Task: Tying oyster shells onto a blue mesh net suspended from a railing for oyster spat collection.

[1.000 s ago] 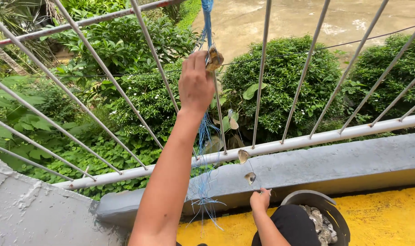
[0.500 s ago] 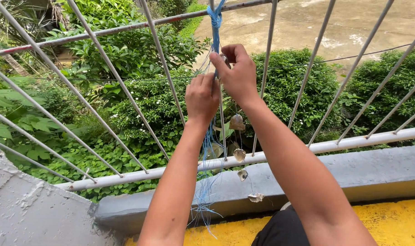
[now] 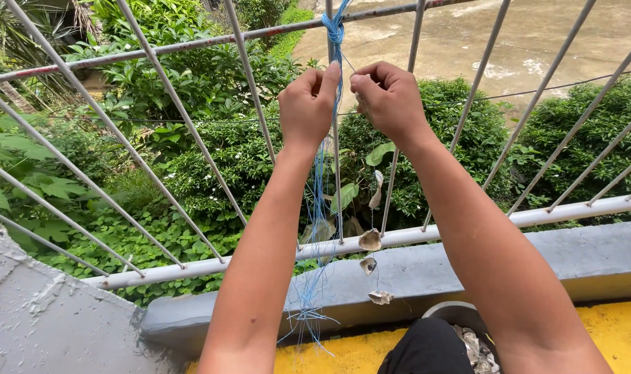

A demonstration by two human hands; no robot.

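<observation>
Hands raised at a metal railing [image 3: 371, 242], seen from the head camera. The left hand [image 3: 307, 104] pinches a bundle of blue strings [image 3: 318, 208] knotted to the top bar. The right hand [image 3: 391, 97], fingers curled closed, grips a thin line just beside it, with small shells [image 3: 371, 240] dangling below. A steady pinch with both lines kept taut would likely keep them from tangling. A bowl [image 3: 447, 313] sits below.
</observation>
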